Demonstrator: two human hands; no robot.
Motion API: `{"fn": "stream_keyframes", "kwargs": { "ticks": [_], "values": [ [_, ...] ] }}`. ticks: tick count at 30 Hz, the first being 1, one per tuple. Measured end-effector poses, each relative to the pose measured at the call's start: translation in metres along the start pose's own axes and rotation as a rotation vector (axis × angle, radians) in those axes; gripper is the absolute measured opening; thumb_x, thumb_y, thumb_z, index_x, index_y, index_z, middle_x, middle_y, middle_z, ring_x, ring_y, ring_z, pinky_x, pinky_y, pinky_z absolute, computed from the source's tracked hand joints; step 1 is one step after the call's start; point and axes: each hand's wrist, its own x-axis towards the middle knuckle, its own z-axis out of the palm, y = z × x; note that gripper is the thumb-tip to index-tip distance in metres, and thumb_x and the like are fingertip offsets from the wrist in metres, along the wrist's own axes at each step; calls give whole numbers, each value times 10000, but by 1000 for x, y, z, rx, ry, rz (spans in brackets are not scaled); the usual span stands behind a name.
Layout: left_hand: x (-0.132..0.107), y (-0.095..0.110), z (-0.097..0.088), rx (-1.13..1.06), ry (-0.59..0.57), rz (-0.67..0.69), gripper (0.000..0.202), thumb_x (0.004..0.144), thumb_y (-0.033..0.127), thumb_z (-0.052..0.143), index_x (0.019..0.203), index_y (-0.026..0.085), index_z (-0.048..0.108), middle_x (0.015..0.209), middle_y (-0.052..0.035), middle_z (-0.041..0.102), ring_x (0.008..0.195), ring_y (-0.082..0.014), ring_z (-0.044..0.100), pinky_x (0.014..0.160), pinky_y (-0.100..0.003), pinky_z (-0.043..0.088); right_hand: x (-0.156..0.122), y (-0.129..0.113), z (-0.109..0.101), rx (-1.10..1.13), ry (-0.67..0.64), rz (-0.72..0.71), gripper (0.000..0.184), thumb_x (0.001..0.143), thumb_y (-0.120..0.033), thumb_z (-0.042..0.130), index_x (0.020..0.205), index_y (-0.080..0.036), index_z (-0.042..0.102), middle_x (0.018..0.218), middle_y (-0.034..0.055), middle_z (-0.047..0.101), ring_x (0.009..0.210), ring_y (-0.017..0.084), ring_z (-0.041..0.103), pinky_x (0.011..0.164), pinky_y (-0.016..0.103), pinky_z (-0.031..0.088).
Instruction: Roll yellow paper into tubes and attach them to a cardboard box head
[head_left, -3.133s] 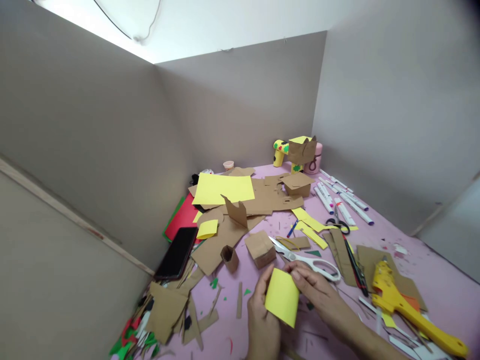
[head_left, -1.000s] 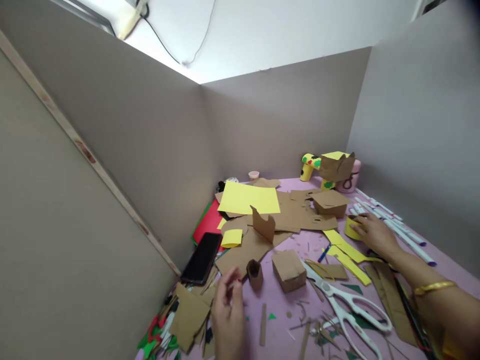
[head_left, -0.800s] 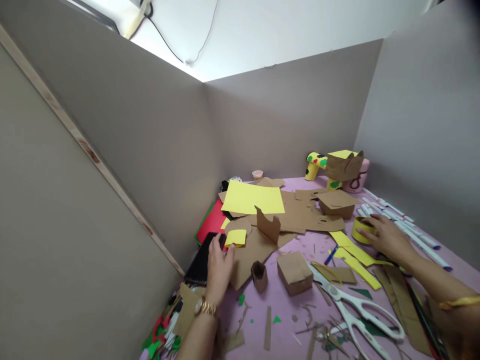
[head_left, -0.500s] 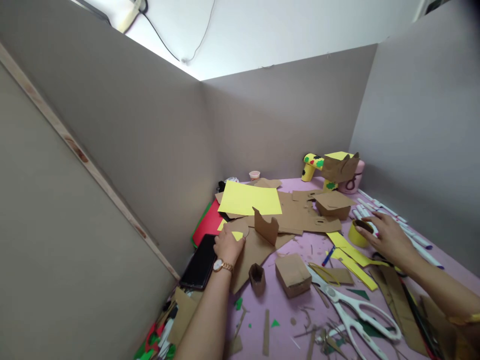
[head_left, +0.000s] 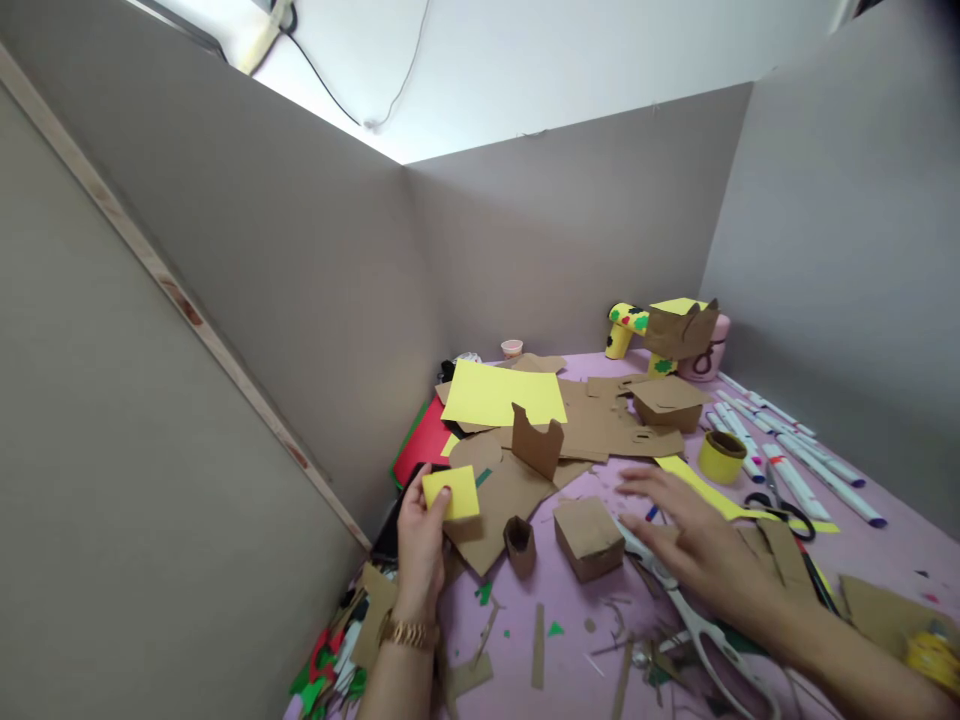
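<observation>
A small yellow paper piece (head_left: 459,488) is pinched between the thumb and fingers of my left hand (head_left: 421,540), raised over the brown cardboard sheet (head_left: 484,535). My right hand (head_left: 686,545) hovers with its fingers stretched apart and nothing in them, above the white-handled scissors (head_left: 705,625), which it partly covers. Just left of its fingertips sits a small cardboard box (head_left: 589,540). Beside that box stands a little open cardboard tube (head_left: 520,547). The yellow ring (head_left: 721,458) rests on the table, apart from my right hand.
Large yellow paper (head_left: 506,395) lies on cardboard at the back. White markers (head_left: 795,480) and black-handled scissors (head_left: 780,510) lie at right. Scraps (head_left: 352,640) are piled at front left. A decorated yellow tube structure (head_left: 619,335) stands far back. Grey partitions (head_left: 570,240) enclose the table.
My left hand has lifted the small yellow paper piece from the cardboard and turned. My right hand has left the yellow ring and moved left and nearer, over the white-handled scissors.
</observation>
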Motion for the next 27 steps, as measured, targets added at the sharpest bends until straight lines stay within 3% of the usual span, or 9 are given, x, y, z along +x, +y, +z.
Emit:
{"fn": "stream_keyframes", "kwargs": {
  "ticks": [3,6,9,12,15,19,23,27],
  "values": [
    [-37,1,-14,-118,-23,-70,474,704,387,643,1098,165,503,938,-65,678,750,-180,660,670,-288,522,3,-40,23,119,-211,-89,181,860,-197,498,1022,-205,579,1075,103,612,1032,238,558,880,378,465],
    [-65,-2,-21,-170,-74,-106,334,682,366,689,922,177,552,798,-10,659,687,-149,632,648,-257,501,15,-61,48,50,-328,-143,257,782,-125,554,1026,-200,588,1087,109,596,1016,272,531,864,428,447],
    [-80,-8,-22,-176,-142,-104,255,662,320,724,813,183,569,724,18,627,662,-125,598,630,-222,473,24,-68,64,1,-353,-153,309,701,-32,536,963,-182,602,1102,129,579,1026,299,515,857,461,431],
    [-90,-13,-19,-157,-231,-85,226,650,314,736,752,174,589,728,-7,640,669,-137,588,627,-225,462,24,-67,64,35,-344,-162,352,714,15,470,968,-190,603,1074,105,588,1009,256,526,838,398,445],
    [-98,-19,-10,-126,-293,-62,197,693,310,702,798,169,613,799,-36,658,742,-165,597,691,-250,468,16,-66,56,68,-326,-133,261,791,-68,493,1000,-180,602,1031,100,593,984,245,528,829,377,445],
    [-105,-26,7,-94,-293,-37,156,763,264,626,887,179,584,843,-30,635,809,-176,593,756,-266,463,10,-63,53,-14,-361,-98,321,734,-76,574,1039,-173,593,1041,102,584,1004,266,510,848,398,428],
    [-106,-33,15,-78,-264,-26,231,795,237,566,1014,188,511,983,-55,609,931,-191,584,861,-299,443,15,-63,62,-91,-389,-101,369,714,-67,581,1071,-157,583,1080,120,570,1034,276,498,858,400,423],
    [-109,-37,15,19,-224,-16,359,815,238,534,1156,174,441,1139,-112,571,1063,-211,547,953,-342,400,22,-63,76,-118,-405,-131,297,699,-74,603,984,-156,618,1095,136,570,1016,297,501,840,419,424]
  ]
}}
